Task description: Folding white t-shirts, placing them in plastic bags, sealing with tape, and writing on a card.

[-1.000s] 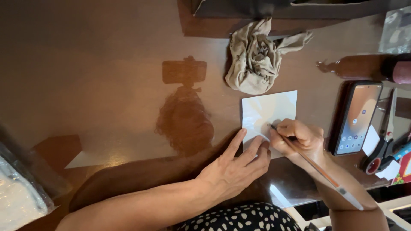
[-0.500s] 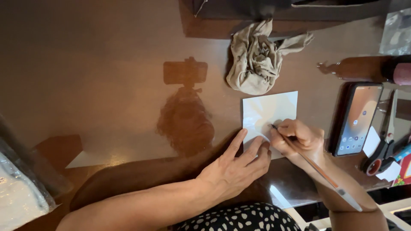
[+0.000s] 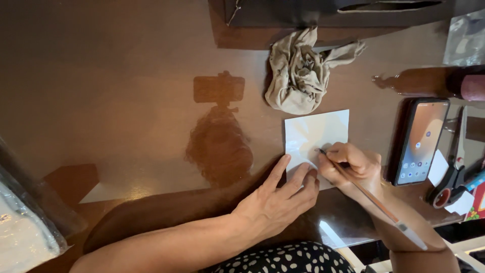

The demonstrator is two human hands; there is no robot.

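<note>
A small white sheet of paper (image 3: pixel 314 131) lies on the glossy brown table (image 3: pixel 126 101). My left hand (image 3: pixel 275 194) rests flat with its fingers spread on the paper's near left corner. My right hand (image 3: pixel 351 164) grips a thin pencil (image 3: pixel 371 198), whose tip touches the paper near its middle. The pencil's long shaft runs back over my right wrist.
A crumpled beige cloth (image 3: pixel 300 71) lies just beyond the paper. To the right are a phone with a lit screen (image 3: pixel 422 141), scissors (image 3: pixel 454 167) and a dark bottle (image 3: pixel 434 83). A clear plastic bag (image 3: pixel 20 227) sits at the near left edge.
Both hands and the pencil stay almost where they were on the paper; only the camera view has shifted slightly.
</note>
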